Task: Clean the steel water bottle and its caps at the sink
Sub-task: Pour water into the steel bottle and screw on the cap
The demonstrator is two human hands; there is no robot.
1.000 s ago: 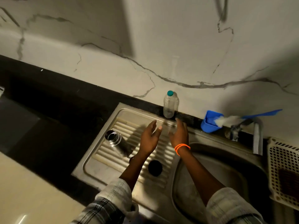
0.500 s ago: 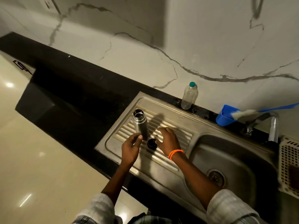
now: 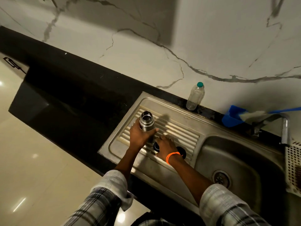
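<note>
Where it hovered before, left hand (image 3: 139, 136) now grips steel bottle (image 3: 147, 122)

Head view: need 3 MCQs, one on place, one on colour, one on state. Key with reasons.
1. Where does the clear plastic bottle stand?
A. in the basin
B. on the black ledge by the wall
C. on the floor

2. What colour is its cap?
A. green
B. red
C. white

3. How is the steel water bottle?
A. capped, lying flat
B. uncapped, gripped
C. capped, untouched

Key:
1 B, the clear plastic bottle stands behind the steel sink.
2 A, its cap is green.
3 B, the left hand grips the open-mouthed steel water bottle.
</note>
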